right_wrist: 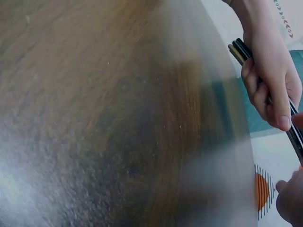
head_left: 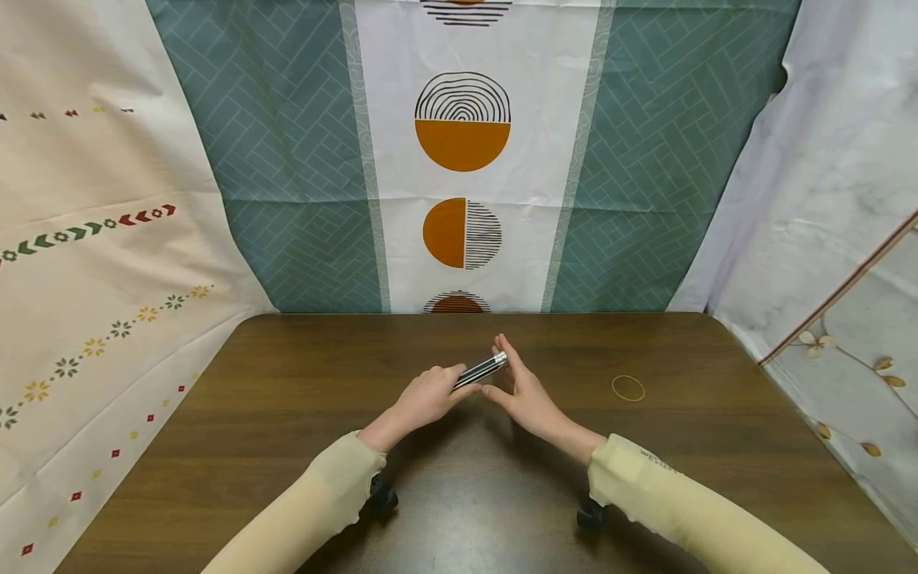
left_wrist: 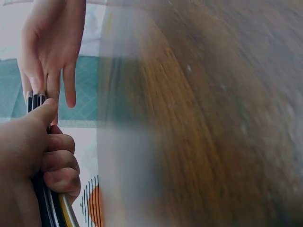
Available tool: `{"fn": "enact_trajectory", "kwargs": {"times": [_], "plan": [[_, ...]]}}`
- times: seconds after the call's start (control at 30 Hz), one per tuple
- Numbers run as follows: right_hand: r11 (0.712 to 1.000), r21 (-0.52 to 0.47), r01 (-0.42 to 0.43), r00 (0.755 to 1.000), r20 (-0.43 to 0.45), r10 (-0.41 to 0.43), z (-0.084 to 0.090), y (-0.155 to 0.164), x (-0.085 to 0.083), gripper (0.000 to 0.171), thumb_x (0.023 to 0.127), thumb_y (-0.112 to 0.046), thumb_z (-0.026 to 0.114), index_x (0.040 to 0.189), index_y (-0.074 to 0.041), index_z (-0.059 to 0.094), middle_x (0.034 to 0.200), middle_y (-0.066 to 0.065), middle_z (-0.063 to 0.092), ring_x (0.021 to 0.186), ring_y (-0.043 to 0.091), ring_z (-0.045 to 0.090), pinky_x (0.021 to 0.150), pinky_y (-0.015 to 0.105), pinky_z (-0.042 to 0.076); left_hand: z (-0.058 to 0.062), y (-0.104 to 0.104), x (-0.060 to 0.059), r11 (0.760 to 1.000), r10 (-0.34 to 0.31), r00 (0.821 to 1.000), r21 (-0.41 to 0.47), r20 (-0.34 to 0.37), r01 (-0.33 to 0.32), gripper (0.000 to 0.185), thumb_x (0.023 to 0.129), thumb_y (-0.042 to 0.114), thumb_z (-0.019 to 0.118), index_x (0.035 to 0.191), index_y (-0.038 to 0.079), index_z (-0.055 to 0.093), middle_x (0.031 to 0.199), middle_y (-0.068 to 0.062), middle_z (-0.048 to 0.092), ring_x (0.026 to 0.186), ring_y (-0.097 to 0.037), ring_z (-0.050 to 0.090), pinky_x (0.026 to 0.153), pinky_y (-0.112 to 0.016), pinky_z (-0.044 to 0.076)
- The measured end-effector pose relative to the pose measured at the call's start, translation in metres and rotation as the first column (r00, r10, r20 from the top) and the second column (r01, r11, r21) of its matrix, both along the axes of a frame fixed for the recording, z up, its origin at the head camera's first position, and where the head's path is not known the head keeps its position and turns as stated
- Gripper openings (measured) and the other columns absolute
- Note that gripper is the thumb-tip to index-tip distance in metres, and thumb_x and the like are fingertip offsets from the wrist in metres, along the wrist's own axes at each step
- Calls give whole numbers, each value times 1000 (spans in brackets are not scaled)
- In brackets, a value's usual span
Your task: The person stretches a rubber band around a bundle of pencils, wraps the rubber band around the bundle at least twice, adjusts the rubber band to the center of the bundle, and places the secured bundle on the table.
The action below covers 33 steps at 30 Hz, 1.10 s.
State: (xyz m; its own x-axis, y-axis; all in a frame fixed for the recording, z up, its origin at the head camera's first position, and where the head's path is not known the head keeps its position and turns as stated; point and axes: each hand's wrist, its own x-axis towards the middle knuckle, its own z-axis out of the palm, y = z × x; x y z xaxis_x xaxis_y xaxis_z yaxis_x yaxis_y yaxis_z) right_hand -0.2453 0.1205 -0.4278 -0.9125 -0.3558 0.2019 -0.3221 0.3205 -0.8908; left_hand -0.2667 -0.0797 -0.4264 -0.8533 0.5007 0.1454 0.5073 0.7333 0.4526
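- head view: you are holding a thin bundle of pencils (head_left: 481, 371) above the middle of the dark wooden table (head_left: 287, 399), both forearms in pale yellow sleeves reaching in from the near edge.
- your left hand (head_left: 428, 396) is curling its fingers round the near end of the bundle, so that grip is grasping the pencils.
- your right hand (head_left: 525, 391) is standing with fingers straight and relaxed, its fingertips touching the far end of the bundle; that grip is released, pressing rather than clasping.
- a yellow rubber band (head_left: 628, 388) is lying flat on the table to the right of your right hand, apart from it.
- a patterned cloth (head_left: 462, 159) with orange half circles is hanging behind the table.
- left wrist view: your left hand (left_wrist: 33, 156) is filling the lower left corner, thumb lying along the dark pencils (left_wrist: 40, 189) and the other fingers folding round them.
- your right hand (left_wrist: 49, 47) is coming down from above, its straight fingertips meeting the pencil ends.
- the table (left_wrist: 213, 118) is showing as a blurred brown surface on the right.
- right wrist view: your left hand (right_wrist: 270, 80) is wrapping round the pencils (right_wrist: 240, 49), whose blunt ends are sticking out past the knuckles.
- only a fingertip or two of your right hand (right_wrist: 291, 198) is showing at the lower right edge, too little to read its grip here.
- the table (right_wrist: 94, 118) is blurred across the left.
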Motion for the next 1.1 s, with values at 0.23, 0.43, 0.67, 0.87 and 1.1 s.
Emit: {"fn": "enact_trajectory", "kwargs": {"times": [0.23,0.43,0.67,0.87,1.1], "plan": [[995,-93,47,999,2,-47,1,-2,2,85,97,-8,62,159,-9,4,165,15,17,148,33,32,115,51,33,3,1,-1,1000,10,999,-17,-49,-10,33,98,41,58,94,8,62,64,4,45,49,-7,40,45,-21,34],[986,-153,72,996,63,-63,0,-6,6,81,99,-7,58,159,-6,4,165,16,14,147,34,30,114,48,34,7,1,0,999,38,998,-26,-59,-40,33,97,40,60,94,7,61,64,3,46,49,-8,41,45,-21,33],[990,-128,66,997,46,-60,0,-6,9,82,97,-4,60,159,-5,6,165,17,16,149,34,28,116,50,31,7,1,-1,999,37,999,-30,-39,-38,33,98,40,59,91,8,63,64,3,45,50,-8,40,45,-21,34],[996,-71,52,999,-9,-53,-2,-3,8,76,97,-7,61,158,-5,14,164,18,22,148,34,30,115,49,33,7,1,-2,999,31,999,-39,-21,-32,33,97,42,60,91,9,63,64,4,46,51,-8,41,47,-22,34],[998,0,62,997,-52,-62,-3,0,9,76,98,-12,60,159,-9,14,163,16,24,144,36,39,112,49,38,6,1,-1,999,16,1000,-29,-1,-16,31,97,41,60,92,10,62,64,4,45,51,-7,41,47,-21,34]]}}
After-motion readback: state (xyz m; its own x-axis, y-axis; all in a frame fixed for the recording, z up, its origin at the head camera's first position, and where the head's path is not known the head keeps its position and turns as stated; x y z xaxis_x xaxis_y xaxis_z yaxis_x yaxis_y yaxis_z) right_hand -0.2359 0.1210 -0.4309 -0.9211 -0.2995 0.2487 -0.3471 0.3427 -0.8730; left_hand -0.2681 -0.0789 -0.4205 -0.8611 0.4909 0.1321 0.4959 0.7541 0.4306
